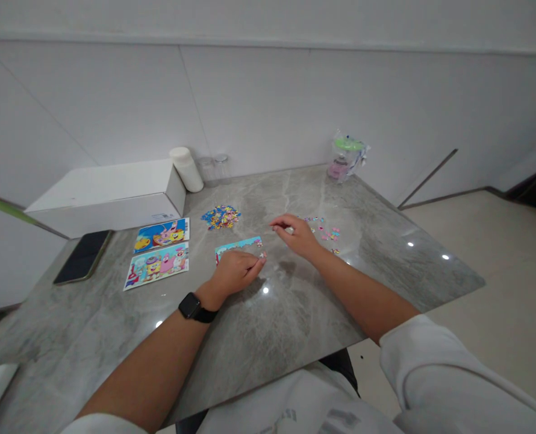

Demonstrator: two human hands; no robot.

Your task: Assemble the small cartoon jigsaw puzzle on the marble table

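Note:
A partly joined jigsaw puzzle point(238, 244) with a light blue top edge lies flat on the table, its lower part hidden behind my left hand point(237, 271). That hand is closed, pinching a small pale jigsaw piece point(263, 255) between thumb and forefinger. My right hand point(297, 236) hovers to the right of the puzzle, thumb and fingertips brought together; whatever they hold is too small to make out. Loose pieces point(331, 234) are scattered beyond the right hand. Behind the puzzle sits a heap of blue, yellow and pink pieces point(221, 217).
Two cartoon picture cards point(159, 265) lie on the left, near a dark phone point(82, 257). Along the wall stand a white box point(109, 187), a white cylinder point(186, 169), clear glasses point(221, 167) and a bagged pink-and-green container point(345, 160). The grey table point(259, 343) ends close to my body.

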